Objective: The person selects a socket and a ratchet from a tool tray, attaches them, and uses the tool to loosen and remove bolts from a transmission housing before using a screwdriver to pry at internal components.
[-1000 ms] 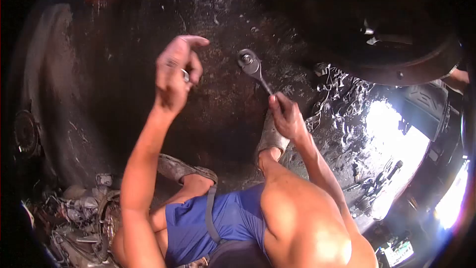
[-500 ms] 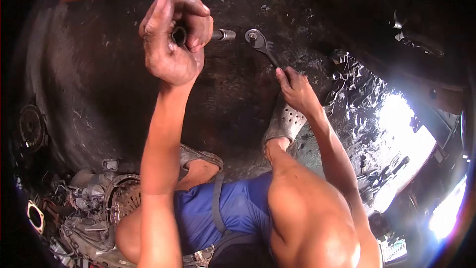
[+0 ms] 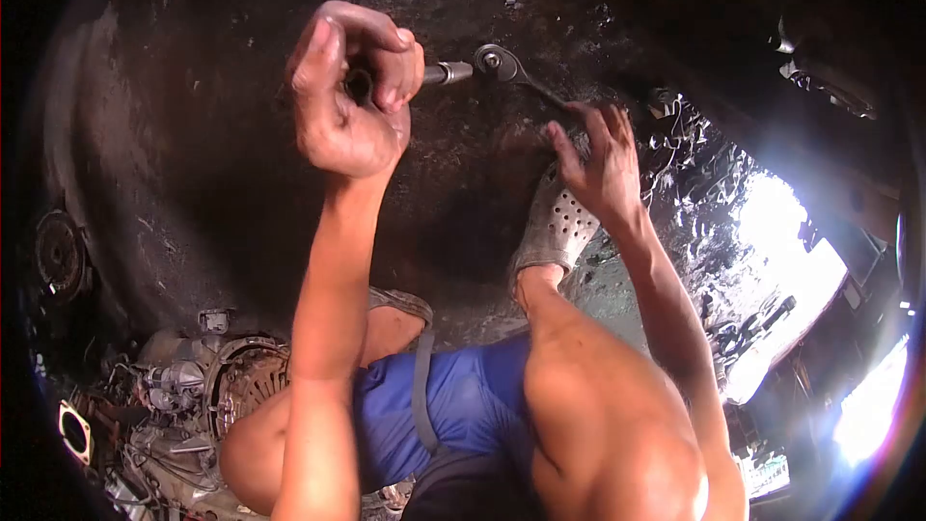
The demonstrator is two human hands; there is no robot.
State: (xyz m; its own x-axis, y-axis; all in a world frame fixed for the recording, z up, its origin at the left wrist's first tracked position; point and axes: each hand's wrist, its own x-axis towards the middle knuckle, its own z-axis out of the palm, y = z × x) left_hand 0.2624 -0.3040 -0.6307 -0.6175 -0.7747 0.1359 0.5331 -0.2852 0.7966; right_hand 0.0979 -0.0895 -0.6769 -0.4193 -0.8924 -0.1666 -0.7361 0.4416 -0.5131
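Observation:
My left hand (image 3: 352, 92), raised at the upper middle, has its fingers wrapped round a dark extension bar that is mostly hidden by them. A shiny socket end (image 3: 451, 72) sticks out to the right of the fist. Right beside that end is the round head of a ratchet wrench (image 3: 495, 62), its handle slanting down to the right. My right hand (image 3: 606, 159) is at the handle's far end, with the thumb held apart and the fingers stretched out. The fingertips overlap the handle end in this view.
A grey perforated clog (image 3: 559, 222) is on my foot below the right hand. Dirty engine or gearbox parts (image 3: 178, 386) lie at lower left, near a pale flat gasket (image 3: 74, 430). A round disc (image 3: 60, 253) stands at far left. Metal scraps (image 3: 690, 164) litter the right side.
My right hand has loosened its closed grip on the ratchet handle and spread its fingers, shifting right. The handle has swung flatter. My left hand has moved slightly down and right, bringing the socket closer to the ratchet.

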